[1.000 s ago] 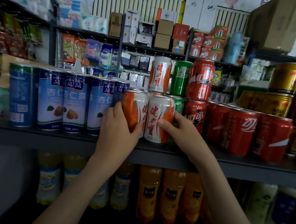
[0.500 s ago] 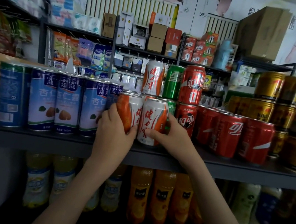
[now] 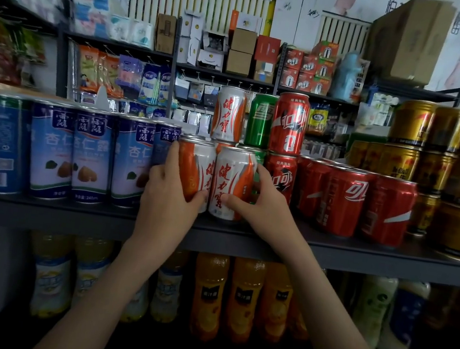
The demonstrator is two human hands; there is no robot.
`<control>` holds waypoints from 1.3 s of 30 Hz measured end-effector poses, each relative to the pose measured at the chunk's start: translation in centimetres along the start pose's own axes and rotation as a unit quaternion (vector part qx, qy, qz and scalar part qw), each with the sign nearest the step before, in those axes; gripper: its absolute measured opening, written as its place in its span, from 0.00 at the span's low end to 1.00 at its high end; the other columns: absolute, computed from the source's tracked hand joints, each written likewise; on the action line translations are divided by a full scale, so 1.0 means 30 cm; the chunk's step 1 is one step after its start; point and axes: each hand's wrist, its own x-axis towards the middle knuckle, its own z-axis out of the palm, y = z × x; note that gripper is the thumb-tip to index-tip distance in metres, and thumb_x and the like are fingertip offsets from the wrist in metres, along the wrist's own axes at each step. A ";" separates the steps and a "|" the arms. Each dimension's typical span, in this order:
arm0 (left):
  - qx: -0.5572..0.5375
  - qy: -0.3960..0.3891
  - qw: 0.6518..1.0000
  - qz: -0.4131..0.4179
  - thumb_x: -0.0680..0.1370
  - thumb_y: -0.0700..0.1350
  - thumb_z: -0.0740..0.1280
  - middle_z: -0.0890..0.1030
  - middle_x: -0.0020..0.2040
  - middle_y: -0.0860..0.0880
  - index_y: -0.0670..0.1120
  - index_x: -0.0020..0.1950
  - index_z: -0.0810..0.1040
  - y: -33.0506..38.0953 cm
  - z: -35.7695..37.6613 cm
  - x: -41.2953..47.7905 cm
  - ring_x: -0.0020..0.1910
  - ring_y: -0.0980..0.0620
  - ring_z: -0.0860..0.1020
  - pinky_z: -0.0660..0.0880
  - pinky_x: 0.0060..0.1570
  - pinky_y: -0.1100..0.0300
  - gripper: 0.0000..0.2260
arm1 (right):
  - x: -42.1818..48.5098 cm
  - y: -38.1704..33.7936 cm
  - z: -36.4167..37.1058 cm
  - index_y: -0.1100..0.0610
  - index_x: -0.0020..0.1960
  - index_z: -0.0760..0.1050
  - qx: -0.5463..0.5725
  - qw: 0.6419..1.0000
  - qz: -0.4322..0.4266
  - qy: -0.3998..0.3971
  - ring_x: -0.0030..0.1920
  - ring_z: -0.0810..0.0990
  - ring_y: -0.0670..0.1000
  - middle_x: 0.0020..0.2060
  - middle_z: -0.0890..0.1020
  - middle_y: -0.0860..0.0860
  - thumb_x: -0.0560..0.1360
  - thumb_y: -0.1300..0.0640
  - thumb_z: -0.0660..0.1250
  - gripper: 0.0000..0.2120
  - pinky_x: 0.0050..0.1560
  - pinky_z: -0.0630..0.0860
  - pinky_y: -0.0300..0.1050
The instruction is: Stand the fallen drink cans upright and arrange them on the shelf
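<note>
Two orange-and-white Jianlibao cans stand upright at the front of the dark shelf (image 3: 42,214), touching side by side. The right hand (image 3: 262,208) holds the landmark can (image 3: 232,180), its grip closed around it with the thumb low on the front and the fingers round the far side. Touching this can on its left is the second Jianlibao can (image 3: 194,166), which the left hand (image 3: 167,195) grips the same way, with its thumb at the base. Above and just behind the landmark can, a third Jianlibao can (image 3: 228,114), a green can (image 3: 260,121) and a red cola can (image 3: 289,123) stand on the lower tier. To its right runs a row of red cola cans (image 3: 342,201), with gold cans (image 3: 399,167) beyond. To its left, past the second can, stand blue almond-drink cans (image 3: 93,156). Below it, under the shelf, are orange juice bottles (image 3: 245,296).
</note>
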 end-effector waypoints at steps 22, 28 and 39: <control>0.019 -0.044 0.999 0.027 0.77 0.55 0.64 0.68 0.62 0.44 0.64 0.75 0.41 -0.014 -0.027 0.036 0.54 0.51 0.70 0.67 0.50 0.60 0.36 | 0.003 0.018 -0.017 0.42 0.73 0.48 0.033 0.997 -0.072 -0.017 0.48 0.76 0.35 0.56 0.74 0.42 0.72 0.58 0.73 0.42 0.47 0.74 0.25; 0.023 -0.060 0.998 0.027 0.75 0.56 0.67 0.70 0.66 0.45 0.61 0.75 0.45 -0.005 -0.027 0.063 0.60 0.46 0.73 0.72 0.56 0.54 0.38 | -0.009 0.037 -0.049 0.33 0.70 0.48 0.023 0.996 -0.085 -0.020 0.58 0.75 0.41 0.60 0.72 0.42 0.72 0.57 0.72 0.41 0.52 0.74 0.27; -0.133 0.030 0.991 0.010 0.69 0.50 0.74 0.75 0.63 0.48 0.62 0.63 0.61 0.021 -0.084 0.082 0.55 0.51 0.76 0.78 0.49 0.55 0.29 | -0.004 0.063 -0.094 0.39 0.68 0.52 0.060 0.997 -0.051 -0.018 0.50 0.76 0.36 0.51 0.75 0.39 0.71 0.56 0.73 0.38 0.44 0.75 0.26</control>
